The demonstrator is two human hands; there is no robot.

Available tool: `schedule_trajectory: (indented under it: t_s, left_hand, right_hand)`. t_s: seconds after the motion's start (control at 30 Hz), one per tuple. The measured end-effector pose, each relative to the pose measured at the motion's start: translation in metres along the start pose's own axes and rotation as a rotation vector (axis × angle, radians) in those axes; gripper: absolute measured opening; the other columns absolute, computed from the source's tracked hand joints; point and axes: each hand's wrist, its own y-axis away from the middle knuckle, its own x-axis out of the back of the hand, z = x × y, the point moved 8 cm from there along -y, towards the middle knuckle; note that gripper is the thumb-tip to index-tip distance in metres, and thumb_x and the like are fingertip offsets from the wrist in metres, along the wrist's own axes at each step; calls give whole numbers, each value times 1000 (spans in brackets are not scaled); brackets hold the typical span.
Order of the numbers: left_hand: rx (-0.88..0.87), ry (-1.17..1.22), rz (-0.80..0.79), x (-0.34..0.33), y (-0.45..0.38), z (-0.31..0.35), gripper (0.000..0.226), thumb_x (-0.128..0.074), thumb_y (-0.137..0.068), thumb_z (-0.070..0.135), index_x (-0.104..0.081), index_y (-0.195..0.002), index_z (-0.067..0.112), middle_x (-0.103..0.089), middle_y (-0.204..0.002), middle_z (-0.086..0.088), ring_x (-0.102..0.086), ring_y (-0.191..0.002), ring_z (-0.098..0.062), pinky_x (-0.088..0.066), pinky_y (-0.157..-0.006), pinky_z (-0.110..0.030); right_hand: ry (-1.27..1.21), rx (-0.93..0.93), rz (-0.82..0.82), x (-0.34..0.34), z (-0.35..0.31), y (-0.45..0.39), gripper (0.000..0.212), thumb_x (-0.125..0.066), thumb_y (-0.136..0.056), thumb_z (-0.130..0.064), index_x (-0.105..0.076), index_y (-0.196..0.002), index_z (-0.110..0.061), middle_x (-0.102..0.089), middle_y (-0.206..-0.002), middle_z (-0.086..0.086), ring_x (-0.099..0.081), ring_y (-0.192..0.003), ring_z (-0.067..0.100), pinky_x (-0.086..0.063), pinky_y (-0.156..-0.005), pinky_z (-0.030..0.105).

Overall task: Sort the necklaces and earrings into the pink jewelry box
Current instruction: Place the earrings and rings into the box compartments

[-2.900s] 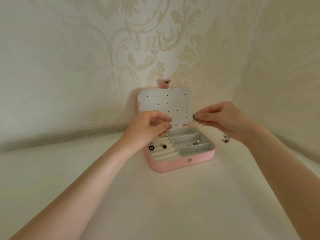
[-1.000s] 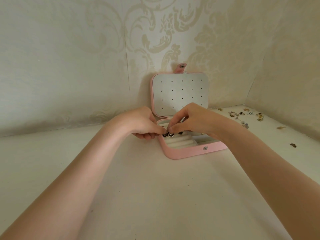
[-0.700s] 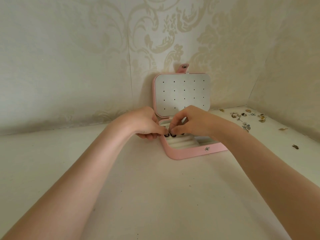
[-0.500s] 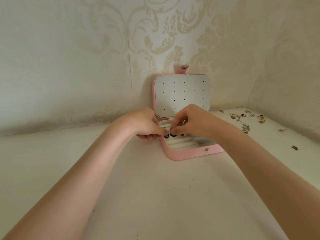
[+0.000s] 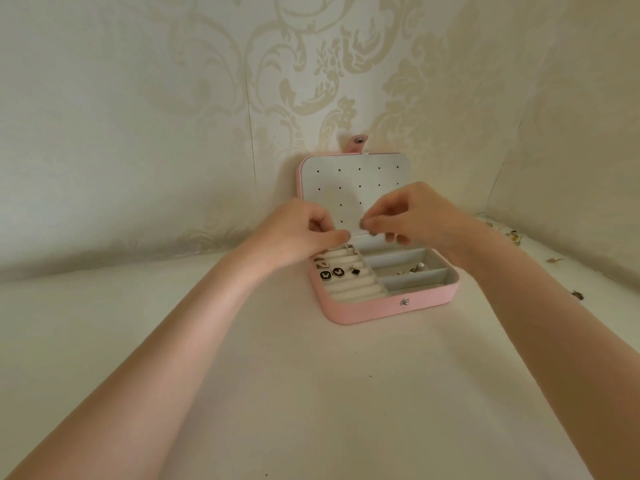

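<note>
The pink jewelry box (image 5: 367, 311) lies open against the wall, its white perforated lid (image 5: 349, 181) standing upright. Two round black butterfly earrings (image 5: 331, 273) and a black square earring (image 5: 354, 270) sit in the ring rolls on the left. Small pearl and gold pieces (image 5: 414, 269) lie in a right-hand compartment. My left hand (image 5: 304, 233) and my right hand (image 5: 415, 216) hover just above the box's back edge. Their pinched fingertips almost touch, and I see nothing held between them.
Several loose gold and dark jewelry pieces (image 5: 512, 234) lie scattered on the white surface at the far right, with single pieces (image 5: 576, 294) nearer the right edge. Patterned walls close in behind and to the right of the box.
Both hands have lifted from the ring rolls, where they were pressing in a round black earring. The two butterfly earrings now sit uncovered in the box. The view has moved closer.
</note>
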Motion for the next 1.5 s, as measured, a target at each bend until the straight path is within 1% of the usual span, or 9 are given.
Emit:
schedule_trajectory:
  t_s: [0.17,0.37,0.77,0.87,0.97,1.1,1.2,1.33,1.5]
  left_hand:
    - [-155,-165,-28,-27,-16,26,11,-64,-82,22,-61,-72,22,-60,-69,11,-57,-68,-7,-47,-70,-22]
    - [-244,-128,100,-28,-18,28,12,-60,-82,13,-61,-74,22,-57,-64,15,-52,-60,4,-41,-61,-10]
    - [-267,-129,174,-24,-14,26,10,-60,-82,12,-64,-76,18,-57,-62,16,-53,-62,5,-42,-61,-9]
    - [-272,-85,182,-23,-11,29,9,-61,-83,13,-63,-77,20,-59,-66,15,-55,-65,3,-42,-62,-8]
    - [-266,39,198,-17,-9,32,11,-63,-83,12,-65,-92,19,-64,-81,9,-59,-72,0,-44,-65,-9]
    - [-257,249,204,-11,-4,39,26,-68,-81,15,-63,-105,24,-65,-95,12,-62,-78,3,-48,-75,-12]
    - [-261,283,166,-11,-3,42,20,-72,-78,14,-66,-94,24,-69,-88,9,-65,-76,1,-50,-72,-13]
    - [-238,270,169,-8,-3,38,16,-71,-77,8,-66,-71,22,-68,-66,2,-61,-59,-1,-43,-54,-8]
    - [-114,468,128,-7,-4,30,12,-67,-81,8,-65,-71,16,-67,-59,7,-62,-56,1,-45,-51,-10]
  right_hand:
    - [286,-163,400,72,53,-12,20,-54,-86,-2,-72,-94,-7,-68,-87,8,-52,-62,14,-42,-54,17]
    - [556,-230,186,77,105,-41,40,-42,-88,6,-63,-119,-10,-58,-128,13,-53,-116,29,-39,-93,27]
    - [885,-63,262,59,102,-48,23,-48,-80,3,-66,-91,-6,-65,-101,14,-54,-103,33,-37,-89,37]
    - [675,-36,375,73,90,-38,18,-56,-79,4,-69,-90,-2,-67,-97,15,-58,-97,31,-44,-83,36]
    - [212,-15,515,96,61,-18,14,-66,-77,2,-71,-89,-3,-66,-79,8,-60,-73,19,-47,-62,16]
    - [-536,-17,101,60,15,2,14,-65,-76,8,-66,-85,-4,-67,-73,5,-63,-65,10,-52,-62,13]
    - [-566,-54,-102,27,0,8,15,-64,-75,10,-64,-82,-3,-67,-69,5,-66,-62,9,-54,-63,14]
    - [-643,-111,-98,19,6,5,12,-62,-77,10,-62,-82,-1,-66,-72,9,-66,-60,11,-55,-62,15]
    - [-796,-82,-78,24,5,3,10,-53,-86,7,-62,-86,3,-68,-77,11,-68,-65,13,-56,-64,16]
